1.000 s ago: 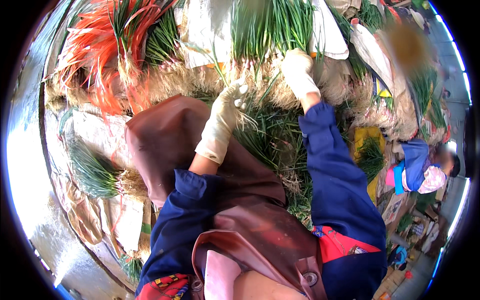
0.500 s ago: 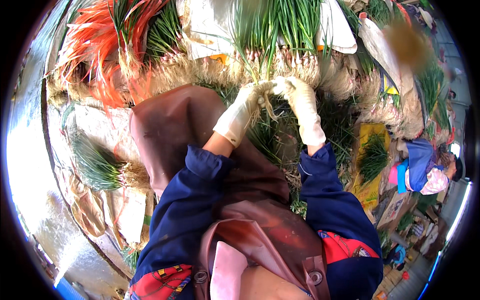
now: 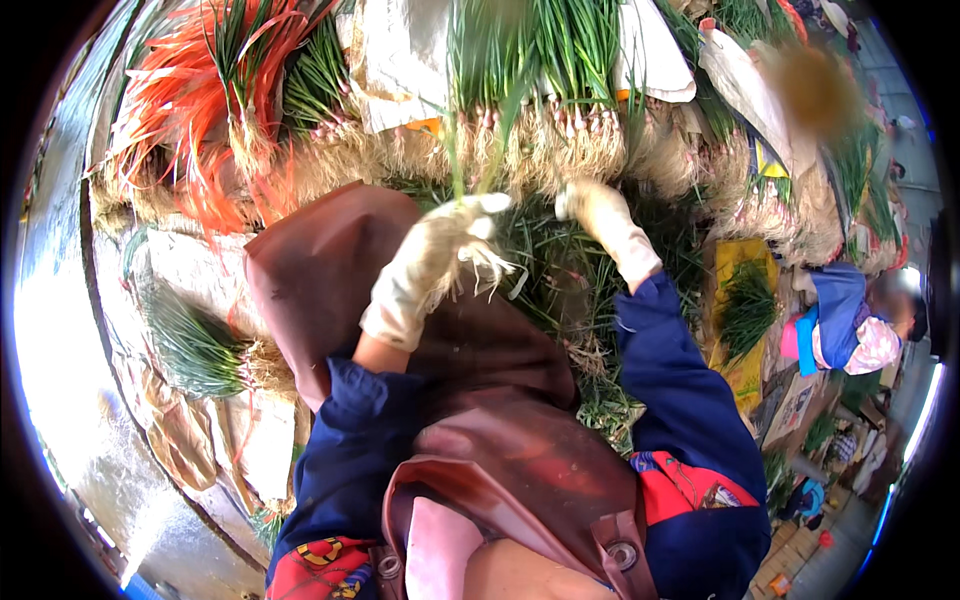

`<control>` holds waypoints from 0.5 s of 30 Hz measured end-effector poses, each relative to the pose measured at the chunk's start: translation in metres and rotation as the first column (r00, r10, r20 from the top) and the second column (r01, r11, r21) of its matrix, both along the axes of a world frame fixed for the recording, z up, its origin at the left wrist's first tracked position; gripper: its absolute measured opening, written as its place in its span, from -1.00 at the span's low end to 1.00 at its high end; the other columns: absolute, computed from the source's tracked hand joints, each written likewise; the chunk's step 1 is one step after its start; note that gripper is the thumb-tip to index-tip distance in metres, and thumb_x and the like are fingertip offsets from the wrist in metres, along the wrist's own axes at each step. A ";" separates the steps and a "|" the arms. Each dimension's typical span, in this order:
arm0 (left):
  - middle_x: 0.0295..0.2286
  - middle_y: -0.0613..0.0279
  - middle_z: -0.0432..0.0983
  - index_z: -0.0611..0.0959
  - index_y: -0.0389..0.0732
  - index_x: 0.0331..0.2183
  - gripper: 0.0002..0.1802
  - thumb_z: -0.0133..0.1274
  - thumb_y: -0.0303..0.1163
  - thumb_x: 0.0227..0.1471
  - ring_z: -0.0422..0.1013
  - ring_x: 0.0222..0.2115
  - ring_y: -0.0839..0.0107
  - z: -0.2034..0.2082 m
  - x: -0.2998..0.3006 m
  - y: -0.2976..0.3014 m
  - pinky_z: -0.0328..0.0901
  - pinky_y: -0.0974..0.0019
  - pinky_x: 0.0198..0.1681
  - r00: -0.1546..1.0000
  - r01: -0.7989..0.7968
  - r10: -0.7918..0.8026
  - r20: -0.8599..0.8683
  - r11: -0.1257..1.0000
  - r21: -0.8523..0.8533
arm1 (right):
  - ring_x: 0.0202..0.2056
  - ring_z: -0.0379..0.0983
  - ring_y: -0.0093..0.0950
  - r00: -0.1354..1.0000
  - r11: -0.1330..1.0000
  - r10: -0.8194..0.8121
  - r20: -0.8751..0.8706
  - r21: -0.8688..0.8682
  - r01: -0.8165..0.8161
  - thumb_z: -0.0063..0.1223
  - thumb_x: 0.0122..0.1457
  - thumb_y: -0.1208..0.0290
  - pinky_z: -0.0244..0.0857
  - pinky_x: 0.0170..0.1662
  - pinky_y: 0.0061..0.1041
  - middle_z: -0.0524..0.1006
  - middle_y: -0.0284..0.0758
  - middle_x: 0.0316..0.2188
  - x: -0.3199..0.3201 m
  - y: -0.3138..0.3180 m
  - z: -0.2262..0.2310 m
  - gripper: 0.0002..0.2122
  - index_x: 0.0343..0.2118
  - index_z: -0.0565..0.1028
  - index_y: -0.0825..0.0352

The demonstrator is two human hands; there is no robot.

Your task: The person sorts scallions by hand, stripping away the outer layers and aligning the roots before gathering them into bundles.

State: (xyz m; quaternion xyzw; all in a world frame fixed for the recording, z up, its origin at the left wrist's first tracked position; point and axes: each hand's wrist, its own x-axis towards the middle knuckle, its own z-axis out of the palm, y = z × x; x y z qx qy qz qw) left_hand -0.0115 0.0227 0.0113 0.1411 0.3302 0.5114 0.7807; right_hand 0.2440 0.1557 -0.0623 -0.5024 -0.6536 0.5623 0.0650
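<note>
In a pale, soiled glove, my left hand (image 3: pixel 437 240) closes around a few spring onions (image 3: pixel 459 170). Their green leaves rise blurred above the fingers, and pale roots (image 3: pixel 484 262) dangle below the palm. To its right, and apart from it, is my right hand (image 3: pixel 600 218), also gloved. Its fingers look curled together; whatever they might hold is hidden. Just beyond both hands lies a row of spring onions (image 3: pixel 575 55), roots toward me and leaves pointing away. Loose green leaves (image 3: pixel 550 245) litter the ground between and under the hands.
Orange-red strips (image 3: pixel 185 90) drape over the far left. One spring onion bundle (image 3: pixel 195 335) rests on sacking at left; another green bunch (image 3: pixel 745 305) lies on a yellow sack (image 3: pixel 742 385) at right. My brown apron (image 3: pixel 330 260) covers my knees. A person (image 3: pixel 850 320) sits farther right.
My hands were together at the root ends and have separated. The left moved left and nearer me with the spring onions; the right drew slightly nearer me.
</note>
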 end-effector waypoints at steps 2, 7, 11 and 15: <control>-0.46 0.27 0.46 0.52 -0.38 -0.17 -0.69 -0.03 -0.37 0.08 0.38 -0.46 0.53 0.021 -0.013 -0.006 0.26 0.54 -0.43 0.948 -0.309 0.298 0.112 0.946 0.096 | -0.33 0.48 -0.41 0.631 0.856 0.451 0.631 -0.106 -0.506 0.04 0.08 0.21 0.31 -0.21 -0.41 0.55 -0.28 -0.42 -0.022 -0.015 0.057 -0.78 -0.34 0.53 0.25; -0.64 0.38 0.34 0.48 -0.34 -0.18 -0.64 0.01 -0.28 0.05 0.35 -0.50 0.39 0.018 0.004 0.028 0.22 0.13 -0.03 0.949 -0.229 0.197 0.248 0.967 0.108 | -0.47 0.53 -0.46 0.536 0.809 -0.210 0.818 0.453 -0.374 -0.04 0.13 0.12 0.40 -0.43 -0.39 0.57 -0.31 -0.46 -0.047 0.037 0.063 -0.71 -0.38 0.56 0.25; -0.69 0.44 0.31 0.48 -0.33 -0.16 -0.68 0.00 -0.33 0.07 0.26 -0.60 0.52 -0.028 0.020 0.058 0.28 0.36 -0.36 0.957 -0.235 0.242 0.159 0.970 -0.057 | -0.50 0.51 -0.48 0.449 0.837 -0.118 0.885 0.333 -0.435 -0.08 0.14 0.09 0.39 -0.48 -0.37 0.55 -0.38 -0.54 -0.061 0.053 0.054 -0.67 -0.34 0.50 0.31; -0.23 0.15 0.50 0.45 -0.35 -0.09 -0.62 -0.02 -0.33 0.09 0.18 -0.67 0.71 -0.037 0.026 0.063 0.12 0.61 -0.64 0.980 -0.167 0.152 -0.130 0.979 -0.117 | -0.40 0.48 -0.49 0.829 0.841 -0.098 0.551 0.491 -0.227 0.00 0.10 0.15 0.32 -0.30 -0.52 0.54 -0.42 -0.49 -0.061 -0.015 0.096 -0.81 -0.34 0.52 0.12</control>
